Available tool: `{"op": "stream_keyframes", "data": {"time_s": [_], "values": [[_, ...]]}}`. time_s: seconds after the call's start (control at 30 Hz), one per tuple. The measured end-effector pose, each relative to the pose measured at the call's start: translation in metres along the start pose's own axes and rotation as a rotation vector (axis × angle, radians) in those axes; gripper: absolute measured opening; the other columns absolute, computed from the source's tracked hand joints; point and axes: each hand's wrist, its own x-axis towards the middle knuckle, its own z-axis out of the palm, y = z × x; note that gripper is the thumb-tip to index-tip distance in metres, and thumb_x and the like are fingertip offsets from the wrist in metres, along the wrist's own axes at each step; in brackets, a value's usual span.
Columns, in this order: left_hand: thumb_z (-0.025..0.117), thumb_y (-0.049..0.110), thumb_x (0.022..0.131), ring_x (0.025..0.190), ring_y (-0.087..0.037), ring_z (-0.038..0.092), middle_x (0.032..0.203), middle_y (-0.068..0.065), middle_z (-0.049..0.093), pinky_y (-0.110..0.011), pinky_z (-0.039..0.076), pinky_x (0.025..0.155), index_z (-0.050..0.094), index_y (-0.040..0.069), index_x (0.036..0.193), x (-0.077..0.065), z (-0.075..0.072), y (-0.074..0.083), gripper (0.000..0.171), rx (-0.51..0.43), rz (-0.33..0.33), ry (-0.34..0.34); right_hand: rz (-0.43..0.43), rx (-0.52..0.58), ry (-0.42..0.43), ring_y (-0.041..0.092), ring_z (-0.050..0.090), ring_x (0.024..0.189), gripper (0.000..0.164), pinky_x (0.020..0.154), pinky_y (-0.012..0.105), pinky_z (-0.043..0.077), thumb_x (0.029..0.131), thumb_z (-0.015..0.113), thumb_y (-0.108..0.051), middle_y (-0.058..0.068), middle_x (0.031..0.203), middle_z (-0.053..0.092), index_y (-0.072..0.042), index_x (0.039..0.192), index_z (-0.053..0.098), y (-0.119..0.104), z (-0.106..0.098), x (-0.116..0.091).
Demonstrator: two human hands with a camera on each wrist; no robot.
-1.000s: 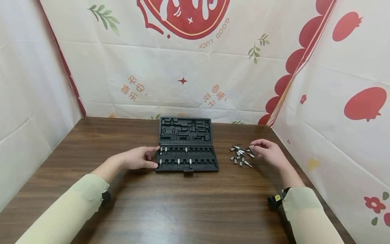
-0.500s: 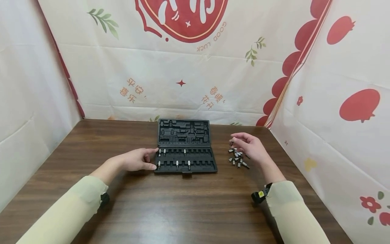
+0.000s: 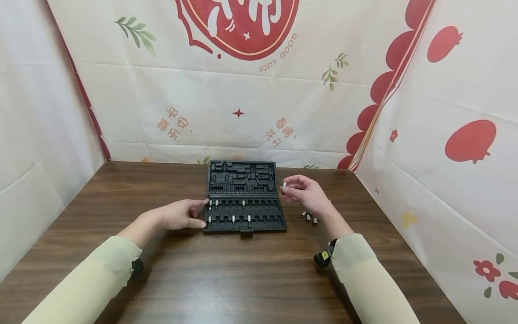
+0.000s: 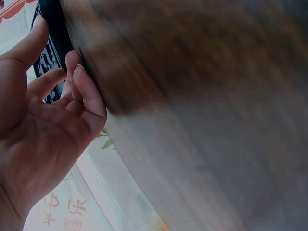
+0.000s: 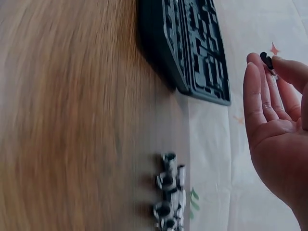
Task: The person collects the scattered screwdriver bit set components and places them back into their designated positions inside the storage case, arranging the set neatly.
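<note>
A black plastic socket case (image 3: 265, 219) lies unfolded on the table, its lid (image 3: 242, 176) leaning back. Several silver bit sockets (image 3: 233, 219) stand in two slotted rows of its base. My left hand (image 3: 178, 214) rests thumb and index fingertips against the case's left edge; its other fingers bend loosely beside it. My right hand (image 3: 309, 195) pinches one bit socket (image 3: 284, 185) between thumb and index finger, above the table near the case's right side. In the right wrist view, that socket's dark end (image 5: 266, 59) shows between the fingertips.
A pile of loose bit sockets (image 3: 309, 218) lies right of the case, partly hidden by my right hand in the head view. The brown wooden table (image 3: 226, 279) meets printed cloth walls (image 3: 226, 99) at the back and sides.
My right hand has lifted a bit socket from the pile and carried it leftward to the case's right side. The left hand has stayed at the case's edge.
</note>
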Motion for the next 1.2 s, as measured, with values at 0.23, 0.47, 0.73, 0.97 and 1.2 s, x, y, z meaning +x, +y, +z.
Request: {"op": "stream_keyframes", "data": {"time_s": [0.23, 0.47, 0.73, 0.97, 1.2], "values": [[0.081, 0.033, 0.102, 0.083, -0.016, 0.056, 0.095, -0.005, 0.067, -0.035, 0.047, 0.082, 0.039, -0.003, 0.168, -0.001, -0.001, 0.000, 0.086, 0.008, 0.006, -0.003, -0.001, -0.052, -0.037, 0.022, 0.077, 0.109, 0.044, 0.102, 0.056, 0.061, 0.107, 0.075, -0.024, 0.015, 0.126, 0.075, -0.001, 0.143, 0.064, -0.006, 0.024, 0.013], [0.081, 0.034, 0.102, 0.085, -0.016, 0.056, 0.096, -0.005, 0.067, -0.036, 0.047, 0.085, 0.040, -0.001, 0.168, 0.000, 0.001, -0.003, 0.086, 0.001, -0.003, 0.001, -0.009, -0.104, -0.042, 0.034, 0.075, 0.114, 0.048, 0.093, 0.048, 0.061, 0.105, 0.078, -0.031, 0.011, 0.126, 0.076, -0.004, 0.143, 0.066, -0.010, 0.043, 0.025], [0.081, 0.034, 0.102, 0.087, -0.016, 0.057, 0.097, -0.005, 0.067, -0.037, 0.047, 0.085, 0.040, 0.000, 0.168, 0.001, 0.001, -0.002, 0.086, 0.001, -0.006, -0.005, 0.000, -0.033, -0.067, 0.025, 0.077, 0.102, 0.041, 0.098, 0.052, 0.063, 0.105, 0.078, -0.022, 0.016, 0.120, 0.078, 0.000, 0.138, 0.068, -0.011, 0.059, 0.037], [0.081, 0.033, 0.102, 0.086, -0.016, 0.058, 0.096, -0.005, 0.068, -0.036, 0.048, 0.085, 0.039, -0.001, 0.168, 0.001, 0.000, 0.000, 0.086, 0.004, -0.008, -0.008, 0.002, -0.025, -0.109, 0.027, 0.080, 0.101, 0.039, 0.097, 0.050, 0.064, 0.105, 0.076, -0.014, 0.019, 0.121, 0.078, 0.004, 0.138, 0.067, -0.013, 0.074, 0.045], [0.081, 0.033, 0.102, 0.085, -0.016, 0.057, 0.096, -0.005, 0.068, -0.036, 0.047, 0.085, 0.038, -0.001, 0.169, 0.002, -0.001, 0.000, 0.086, 0.000, -0.009, -0.013, 0.013, -0.009, -0.151, 0.024, 0.080, 0.099, 0.036, 0.097, 0.051, 0.064, 0.104, 0.077, -0.013, 0.018, 0.119, 0.079, 0.004, 0.135, 0.069, -0.016, 0.089, 0.053]]}}
